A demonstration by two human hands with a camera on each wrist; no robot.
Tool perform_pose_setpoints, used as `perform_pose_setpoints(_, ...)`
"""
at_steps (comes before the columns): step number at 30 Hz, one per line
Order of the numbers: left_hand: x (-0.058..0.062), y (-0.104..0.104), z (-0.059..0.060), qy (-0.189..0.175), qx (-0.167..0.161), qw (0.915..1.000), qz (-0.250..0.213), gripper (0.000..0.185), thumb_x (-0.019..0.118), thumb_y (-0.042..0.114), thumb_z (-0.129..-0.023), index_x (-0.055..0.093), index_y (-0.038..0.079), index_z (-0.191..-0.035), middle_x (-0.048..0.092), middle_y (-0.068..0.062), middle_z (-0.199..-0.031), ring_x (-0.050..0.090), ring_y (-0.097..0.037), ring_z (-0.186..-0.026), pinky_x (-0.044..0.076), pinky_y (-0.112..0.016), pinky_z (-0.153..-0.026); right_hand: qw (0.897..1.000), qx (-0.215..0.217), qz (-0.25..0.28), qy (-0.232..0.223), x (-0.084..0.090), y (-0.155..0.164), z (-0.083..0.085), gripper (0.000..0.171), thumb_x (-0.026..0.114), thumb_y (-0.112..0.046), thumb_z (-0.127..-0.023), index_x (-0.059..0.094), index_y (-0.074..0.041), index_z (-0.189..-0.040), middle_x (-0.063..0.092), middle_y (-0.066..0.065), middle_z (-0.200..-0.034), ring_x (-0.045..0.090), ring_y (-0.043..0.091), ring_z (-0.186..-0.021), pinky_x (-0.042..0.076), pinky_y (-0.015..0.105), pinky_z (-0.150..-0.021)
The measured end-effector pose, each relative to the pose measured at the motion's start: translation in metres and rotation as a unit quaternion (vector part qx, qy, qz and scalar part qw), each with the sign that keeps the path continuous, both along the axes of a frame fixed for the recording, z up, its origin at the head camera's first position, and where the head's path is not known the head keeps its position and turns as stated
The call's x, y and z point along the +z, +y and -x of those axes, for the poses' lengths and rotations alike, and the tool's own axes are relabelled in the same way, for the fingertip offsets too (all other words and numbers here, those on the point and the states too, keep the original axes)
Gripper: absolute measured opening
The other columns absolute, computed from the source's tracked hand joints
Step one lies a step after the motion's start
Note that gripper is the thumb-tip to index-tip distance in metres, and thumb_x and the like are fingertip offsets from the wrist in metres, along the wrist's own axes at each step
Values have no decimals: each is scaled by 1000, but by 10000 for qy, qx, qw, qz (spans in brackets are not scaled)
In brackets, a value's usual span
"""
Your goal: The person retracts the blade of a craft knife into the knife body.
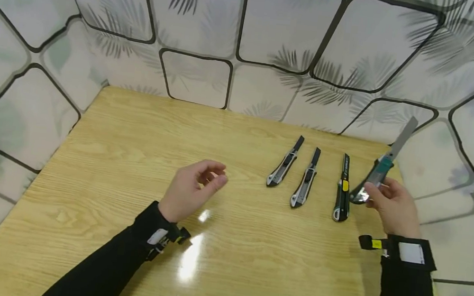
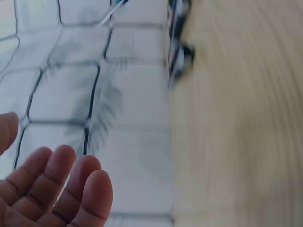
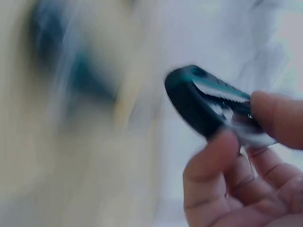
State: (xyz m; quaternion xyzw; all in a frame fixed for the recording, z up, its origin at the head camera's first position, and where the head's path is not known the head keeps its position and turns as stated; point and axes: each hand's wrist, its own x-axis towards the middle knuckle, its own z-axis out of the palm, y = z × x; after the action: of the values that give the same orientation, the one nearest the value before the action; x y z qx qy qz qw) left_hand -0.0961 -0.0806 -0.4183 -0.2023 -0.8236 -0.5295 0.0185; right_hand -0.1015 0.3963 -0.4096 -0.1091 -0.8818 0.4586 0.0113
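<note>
At the table's right side, my right hand point(image 1: 396, 208) pinches a dark utility knife with teal parts point(image 1: 383, 166) by its handle end, thumb on one side and fingers on the other. Its long grey end points up and away, overlapping the wall. The right wrist view shows the knife's rounded dark butt point(image 3: 189, 99) between thumb and fingertips. My left hand point(image 1: 192, 189) hovers left of centre, fingers loosely bent and holding nothing; its fingers point(image 2: 97, 189) also show in the left wrist view. Just left of the held knife lies a black utility knife with a yellow slider point(image 1: 343, 196).
Two silver-and-black utility knives, one farther left point(image 1: 283, 167) and one nearer point(image 1: 304, 188), lie side by side, tips away from me. The wooden table point(image 1: 135, 133) meets a patterned wall covering point(image 1: 200, 80) at the back and on both sides.
</note>
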Motion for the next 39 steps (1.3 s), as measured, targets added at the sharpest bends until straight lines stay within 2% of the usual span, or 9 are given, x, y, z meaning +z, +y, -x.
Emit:
perform_pose_setpoints(2,-3,21,-3,-496,-442,9978,-81,39,67,27,-108,65,5,-140,76,-9,-123,72,-16,-91,58,-28,-78,9922,510,1099,297,10,-45,0,36,68,-20,-108,57,-8,-140,75,-18,-97,72,1,-80,60,20,-70)
perform_pose_setpoints(5,-9,47,-6,-1211,-1004,9871,-309,49,61,32,-111,55,4,-151,72,-13,-129,74,-24,-92,60,-30,-80,9654,1543,2055,453,17,-114,3,29,69,-11,-106,59,-9,-134,78,-8,-104,75,7,-84,62,25,-73)
perform_pose_setpoints(8,-16,62,-7,-1723,-1080,9768,-673,40,54,30,-115,58,3,-144,74,-16,-119,73,-27,-82,60,-33,-74,9516,2067,2242,395,17,-170,9,26,68,-11,-107,60,-4,-131,77,-5,-103,72,11,-81,62,29,-73)
perform_pose_setpoints(11,-22,65,-7,-1978,-892,9717,-930,30,48,25,-116,62,3,-130,72,-17,-103,66,-22,-71,57,-32,-68,9556,2063,2065,414,13,-203,14,23,64,-17,-110,63,-2,-127,75,-5,-97,68,14,-78,61,31,-75)
perform_pose_setpoints(15,-30,63,-5,-1962,-755,9737,-874,25,48,23,-116,63,3,-118,69,-16,-95,61,-17,-67,53,-28,-64,9666,1646,1888,537,12,-222,19,34,54,-33,-114,69,-3,-121,77,4,-102,68,16,-86,60,37,-80)
perform_pose_setpoints(18,-33,63,-3,-1809,-743,9785,-663,24,51,24,-116,64,4,-114,69,-17,-91,62,-19,-65,51,-25,-62,9692,1407,1943,562,12,-226,21,43,49,-40,-115,71,-4,-121,79,16,-115,69,14,-93,58,41,-83)
perform_pose_setpoints(21,-34,63,-2,-1596,-752,9833,-453,23,53,25,-115,64,5,-112,68,-18,-87,63,-21,-65,48,-23,-61,9702,1208,2030,543,11,-226,22,46,48,-42,-115,72,-4,-125,80,19,-115,70,12,-94,56,40,-82)
perform_pose_setpoints(29,-34,63,-4,-1320,-697,9887,-158,21,54,24,-114,64,6,-109,68,-18,-84,59,-15,-63,46,-22,-59,9701,832,2202,592,7,-228,22,55,45,-47,-115,75,-1,-117,83,5,-101,70,15,-83,53,38,-76)
perform_pose_setpoints(39,-35,64,-5,-953,-610,9936,44,21,56,23,-113,65,7,-102,62,0,-75,51,-4,-58,42,-21,-58,9706,640,2200,743,6,-228,21,55,54,-48,-112,78,1,-110,80,-16,-87,63,15,-86,49,26,-70)
